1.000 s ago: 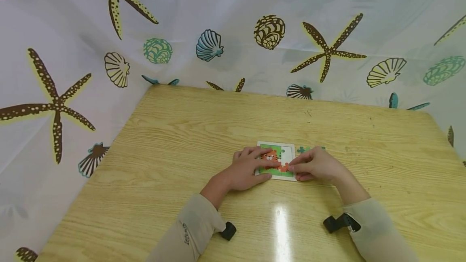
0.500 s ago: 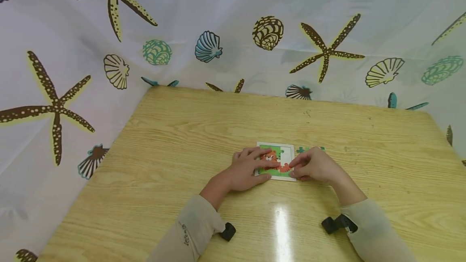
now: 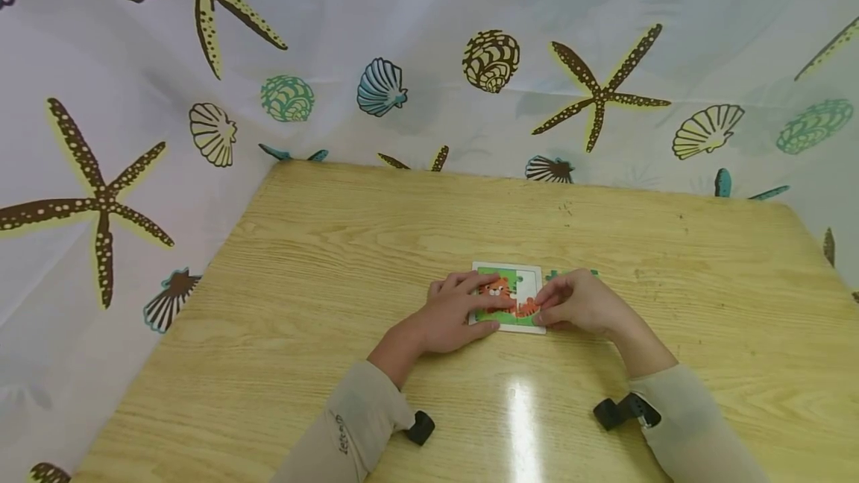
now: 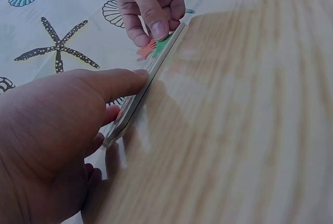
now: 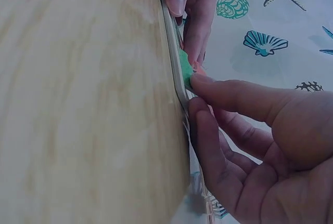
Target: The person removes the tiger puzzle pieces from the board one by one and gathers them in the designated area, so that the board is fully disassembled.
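A small jigsaw puzzle in a white-rimmed tray (image 3: pixel 540 278) lies on the table, showing an orange tiger on green. My left hand (image 3: pixel 451 317) rests across its left side with fingers spread over the tiger, thumb by the near rim. At the lower right corner, my right hand (image 3: pixel 582 306) pinches an orange-and-green puzzle piece (image 3: pixel 527 308) between thumb and fingers. That piece (image 5: pixel 185 69) sits against the tray's edge in the right wrist view; whether it lies fully flat is hard to tell. White backing shows in the upper right of the tray.
Loose green puzzle pieces (image 3: pixel 552 275) lie just beyond the right hand, partly hidden by it. The wooden table (image 3: pixel 349 237) extends all around the tray. A curtain (image 3: pixel 429 36) with starfish and shells hangs along the back and left edges.
The right fingers have shifted slightly at the tray's lower right corner, and the puzzle piece has turned and settled a little there. The left hand stays in place.
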Demonstrator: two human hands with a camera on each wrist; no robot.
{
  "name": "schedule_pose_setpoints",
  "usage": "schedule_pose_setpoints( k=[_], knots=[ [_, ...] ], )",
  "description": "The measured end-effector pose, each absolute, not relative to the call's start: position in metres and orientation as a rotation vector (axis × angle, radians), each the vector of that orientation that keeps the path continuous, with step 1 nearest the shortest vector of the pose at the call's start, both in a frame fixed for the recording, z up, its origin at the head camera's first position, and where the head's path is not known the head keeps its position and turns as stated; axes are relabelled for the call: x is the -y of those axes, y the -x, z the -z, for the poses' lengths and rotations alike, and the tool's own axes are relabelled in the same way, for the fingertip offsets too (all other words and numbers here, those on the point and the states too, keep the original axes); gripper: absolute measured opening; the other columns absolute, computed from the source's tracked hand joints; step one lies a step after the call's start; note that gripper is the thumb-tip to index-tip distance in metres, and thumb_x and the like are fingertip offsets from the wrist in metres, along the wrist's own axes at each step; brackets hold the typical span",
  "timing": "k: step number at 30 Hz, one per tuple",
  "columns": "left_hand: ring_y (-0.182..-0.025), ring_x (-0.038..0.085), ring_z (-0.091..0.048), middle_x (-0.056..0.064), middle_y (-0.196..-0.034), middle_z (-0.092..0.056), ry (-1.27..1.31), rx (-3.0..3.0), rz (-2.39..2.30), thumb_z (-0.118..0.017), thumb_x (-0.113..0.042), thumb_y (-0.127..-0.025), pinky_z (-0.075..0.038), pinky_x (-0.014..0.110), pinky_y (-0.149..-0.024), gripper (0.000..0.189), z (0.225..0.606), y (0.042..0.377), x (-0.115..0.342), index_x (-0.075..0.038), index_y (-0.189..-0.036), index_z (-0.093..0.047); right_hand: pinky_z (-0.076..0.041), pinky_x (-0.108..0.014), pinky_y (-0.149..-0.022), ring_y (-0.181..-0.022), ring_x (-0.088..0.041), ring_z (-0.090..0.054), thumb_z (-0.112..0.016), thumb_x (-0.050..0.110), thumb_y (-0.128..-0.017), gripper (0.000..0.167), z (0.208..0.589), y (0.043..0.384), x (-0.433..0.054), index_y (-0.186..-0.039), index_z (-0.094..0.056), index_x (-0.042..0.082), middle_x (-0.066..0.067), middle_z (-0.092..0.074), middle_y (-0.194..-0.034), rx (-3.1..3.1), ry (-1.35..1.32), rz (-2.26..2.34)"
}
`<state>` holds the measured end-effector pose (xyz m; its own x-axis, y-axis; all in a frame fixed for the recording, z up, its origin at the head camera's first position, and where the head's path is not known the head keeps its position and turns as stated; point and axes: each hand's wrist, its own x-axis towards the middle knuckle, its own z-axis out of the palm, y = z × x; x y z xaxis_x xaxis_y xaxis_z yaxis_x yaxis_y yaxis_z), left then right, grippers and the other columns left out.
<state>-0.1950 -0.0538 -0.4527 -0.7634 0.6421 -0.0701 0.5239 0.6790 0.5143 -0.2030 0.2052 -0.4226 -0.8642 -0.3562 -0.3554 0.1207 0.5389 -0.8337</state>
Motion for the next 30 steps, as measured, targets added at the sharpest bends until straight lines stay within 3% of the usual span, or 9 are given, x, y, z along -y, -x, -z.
schedule_pose_setpoints(
  k=[19,30],
  knots=[
    [-0.147,0.031,-0.021,-0.003,-0.165,-0.025,-0.921,-2.642,-0.683,-0.051,-0.046,-0.103,-0.022,0.056,-0.109,0.042,0.4501,0.195,0.0533,-0.044,-0.144,-0.051,-0.06,-0.036,-0.08,-0.087,-0.018,-0.071,-0.068,0.007,-0.094,0.023,0.4179,0.2055,-0.211,-0.111,-0.064,-0.008,-0.012,-0.073,-0.096,-2.11,0.182,1.41],
    [-0.147,0.03,-0.021,-0.004,-0.165,-0.025,-0.92,-2.648,-0.678,-0.052,-0.046,-0.102,-0.022,0.055,-0.109,0.042,0.4519,0.1945,0.0545,-0.044,-0.145,-0.051,-0.059,-0.035,-0.082,-0.091,-0.021,-0.071,-0.063,0.009,-0.097,0.025,0.4151,0.2053,-0.2148,-0.115,-0.062,-0.009,-0.015,-0.066,-0.106,-2.111,0.169,1.449]
  ],
)
